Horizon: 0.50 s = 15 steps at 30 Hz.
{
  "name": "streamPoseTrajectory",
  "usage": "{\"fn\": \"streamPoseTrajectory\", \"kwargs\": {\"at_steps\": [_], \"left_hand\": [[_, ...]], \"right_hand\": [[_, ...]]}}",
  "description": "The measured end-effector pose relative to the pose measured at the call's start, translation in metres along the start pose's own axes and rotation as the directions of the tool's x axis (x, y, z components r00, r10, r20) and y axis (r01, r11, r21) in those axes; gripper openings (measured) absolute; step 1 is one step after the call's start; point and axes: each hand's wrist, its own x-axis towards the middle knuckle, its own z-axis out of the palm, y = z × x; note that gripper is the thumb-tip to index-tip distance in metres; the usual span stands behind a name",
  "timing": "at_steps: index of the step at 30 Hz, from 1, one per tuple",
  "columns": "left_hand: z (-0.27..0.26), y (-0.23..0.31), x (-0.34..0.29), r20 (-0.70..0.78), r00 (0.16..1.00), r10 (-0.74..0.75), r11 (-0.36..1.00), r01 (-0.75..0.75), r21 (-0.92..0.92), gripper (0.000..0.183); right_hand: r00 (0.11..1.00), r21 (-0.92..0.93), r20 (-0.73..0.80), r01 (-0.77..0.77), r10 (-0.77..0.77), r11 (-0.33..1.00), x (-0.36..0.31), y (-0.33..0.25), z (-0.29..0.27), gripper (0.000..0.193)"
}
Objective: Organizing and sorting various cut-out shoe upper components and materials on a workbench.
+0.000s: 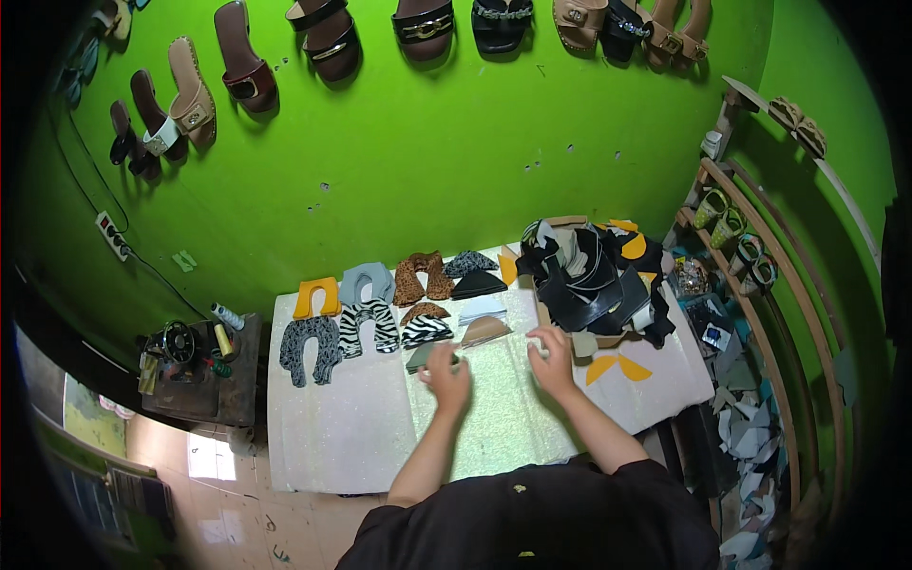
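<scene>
My left hand [446, 376] is over the right end of a small stack of dark green half-round pieces [418, 359], fingers curved and apart. Whether the fingertips press on the stack is hard to make out. My right hand [552, 361] hovers over the table to the right, thumb and fingers spread, with nothing in it. Between and beyond the hands are brown half-round pieces [485, 330], light blue pieces [483, 310] and zebra-striped half-round pieces [427, 330]. Two yellow pieces [619, 369] lie right of my right hand.
U-shaped cut pieces in yellow [316, 297], grey-blue [369, 283], leopard [424, 277], zebra [370, 327] and speckled grey [310, 350] line the table's [342, 427] far left. A heap of black scraps [598, 280] fills its far right. A sewing machine [178, 343] stands left, a wooden rack [760, 313] right.
</scene>
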Motion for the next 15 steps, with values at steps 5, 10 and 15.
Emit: {"fn": "streamPoseTrajectory", "kwargs": {"at_steps": [5, 10, 15], "left_hand": [[0.036, 0.055, -0.036, 0.165, 0.981, 0.101, 0.994, -0.094, -0.052, 0.026], [0.037, 0.058, -0.053, 0.135, 0.988, 0.077, 0.997, -0.077, -0.006, 0.022], [0.018, 0.052, -0.060, -0.025, 0.997, 0.075, 0.993, -0.072, 0.098, 0.019]], "right_hand": [[0.968, -0.402, -0.005, 0.227, -0.250, 0.887, 0.098, 0.032, -0.027, 0.008], [0.958, -0.548, 0.202, -0.060, 0.202, 0.834, 0.185, 0.080, -0.006, 0.024], [0.821, -0.348, 0.353, -0.330, 0.449, 0.877, 0.234, 0.156, 0.038, 0.044]]}}
